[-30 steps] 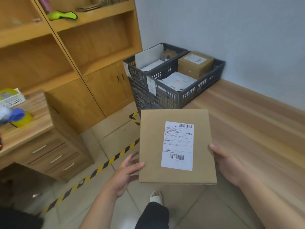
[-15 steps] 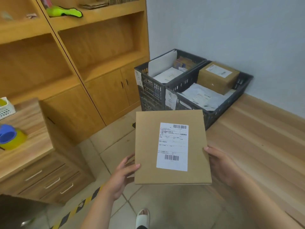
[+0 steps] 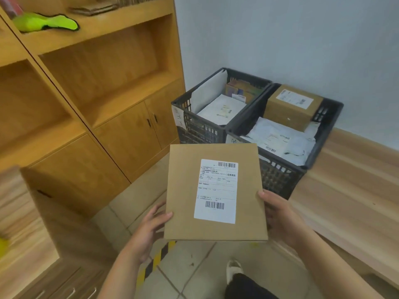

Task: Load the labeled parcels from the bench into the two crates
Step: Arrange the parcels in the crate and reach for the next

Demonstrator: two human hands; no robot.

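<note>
Against the wall wait 2 part-filled crates (image 3: 278, 178). Left hand (image 3: 149, 229) and right hand (image 3: 280, 216) clamp the labeled parcel (image 3: 183, 190) by its sides, mid-carry. Next, probably, it must be lowered flat into 1 crate.

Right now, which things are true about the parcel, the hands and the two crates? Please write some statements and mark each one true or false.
1. The left hand and the right hand hold the flat brown cardboard parcel at its sides. True.
2. The parcel's white shipping label faces the floor. False: it faces up.
3. A brown cardboard box sits in the right dark plastic crate. True.
4. The left dark plastic crate is empty. False: it holds white envelopes.
</note>
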